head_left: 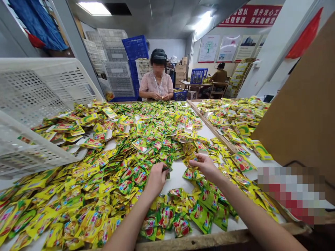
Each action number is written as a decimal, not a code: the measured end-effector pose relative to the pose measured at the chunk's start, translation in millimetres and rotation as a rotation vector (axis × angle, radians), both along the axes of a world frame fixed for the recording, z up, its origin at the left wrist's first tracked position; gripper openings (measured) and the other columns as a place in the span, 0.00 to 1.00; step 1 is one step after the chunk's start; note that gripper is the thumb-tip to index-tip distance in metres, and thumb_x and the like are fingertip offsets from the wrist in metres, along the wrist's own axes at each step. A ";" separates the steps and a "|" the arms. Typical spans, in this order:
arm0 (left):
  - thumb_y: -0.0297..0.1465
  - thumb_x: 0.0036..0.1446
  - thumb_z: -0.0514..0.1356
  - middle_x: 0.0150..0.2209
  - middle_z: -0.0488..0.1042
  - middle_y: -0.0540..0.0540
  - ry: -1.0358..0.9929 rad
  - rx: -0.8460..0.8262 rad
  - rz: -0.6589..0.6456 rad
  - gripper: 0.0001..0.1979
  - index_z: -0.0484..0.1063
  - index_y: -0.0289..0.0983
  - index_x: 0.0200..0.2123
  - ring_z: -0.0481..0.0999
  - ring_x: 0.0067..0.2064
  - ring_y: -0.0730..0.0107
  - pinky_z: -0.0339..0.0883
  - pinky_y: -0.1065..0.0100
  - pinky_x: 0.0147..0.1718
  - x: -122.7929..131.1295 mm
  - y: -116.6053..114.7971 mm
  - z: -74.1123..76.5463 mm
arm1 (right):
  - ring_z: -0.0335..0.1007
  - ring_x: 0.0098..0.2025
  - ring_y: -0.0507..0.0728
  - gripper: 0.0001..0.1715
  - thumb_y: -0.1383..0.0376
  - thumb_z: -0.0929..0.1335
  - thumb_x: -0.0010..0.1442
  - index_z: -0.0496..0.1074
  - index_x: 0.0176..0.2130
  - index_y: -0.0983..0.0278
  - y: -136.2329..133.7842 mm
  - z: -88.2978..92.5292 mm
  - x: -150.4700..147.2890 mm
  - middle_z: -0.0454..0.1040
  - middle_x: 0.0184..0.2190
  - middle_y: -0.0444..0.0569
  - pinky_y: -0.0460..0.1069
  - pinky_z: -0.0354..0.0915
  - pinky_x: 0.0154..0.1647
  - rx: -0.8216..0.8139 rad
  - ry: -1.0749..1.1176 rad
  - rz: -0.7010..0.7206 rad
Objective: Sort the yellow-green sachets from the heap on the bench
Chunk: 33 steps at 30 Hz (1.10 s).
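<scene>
Over the middle of the table, my left hand [156,179] has its fingers curled down against a small green packet [168,171], mostly hidden by the fingers. My right hand [208,168] pinches a small yellow packet [188,161] between thumb and fingers, a little above the pile. Green packets with a red watermelon print [205,214] lie loose below and between my forearms. Around my left hand spreads a thick heap of green and yellow packets [86,209]. A patch of white tabletop [178,170] shows between the two hands.
A tilted white plastic crate [39,153] stands at the left, with flat yellow cartons [91,143] spilling by it. A wooden strip [211,127] divides the table. Brown cardboard [300,115] rises at the right. Across the table sits a co-worker [157,82]; another person [219,76] sits farther back.
</scene>
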<state>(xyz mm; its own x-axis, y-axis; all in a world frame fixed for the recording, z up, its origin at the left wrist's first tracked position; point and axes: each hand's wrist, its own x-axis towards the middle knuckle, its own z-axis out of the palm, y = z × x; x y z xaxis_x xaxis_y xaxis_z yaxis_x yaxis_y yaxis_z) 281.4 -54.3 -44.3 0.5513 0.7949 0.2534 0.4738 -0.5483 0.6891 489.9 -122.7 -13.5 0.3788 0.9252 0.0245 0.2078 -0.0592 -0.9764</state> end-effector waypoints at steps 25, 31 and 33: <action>0.21 0.51 0.53 0.47 0.69 0.34 0.287 0.301 0.067 0.17 0.66 0.34 0.45 0.67 0.50 0.49 0.58 0.52 0.48 125.9 77.4 50.5 | 0.69 0.25 0.52 0.27 0.46 0.75 0.36 0.70 0.27 0.64 -16.3 15.3 51.9 0.74 0.23 0.43 0.49 0.69 0.29 0.315 0.273 -0.445; 0.27 0.53 0.54 0.46 0.71 0.37 0.378 0.387 -0.083 0.16 0.66 0.37 0.46 0.67 0.52 0.50 0.55 0.54 0.51 126.1 80.3 44.0 | 0.71 0.25 0.53 0.25 0.47 0.75 0.37 0.71 0.26 0.64 -18.9 18.2 39.7 0.74 0.23 0.44 0.49 0.70 0.30 0.298 0.251 -0.379; 0.30 0.51 0.58 0.47 0.71 0.38 0.418 0.375 -0.173 0.23 0.63 0.37 0.51 0.68 0.51 0.53 0.59 0.60 0.49 122.9 79.4 41.9 | 0.72 0.25 0.54 0.25 0.47 0.75 0.38 0.72 0.27 0.64 -19.0 17.7 36.4 0.74 0.23 0.44 0.49 0.71 0.31 0.289 0.247 -0.349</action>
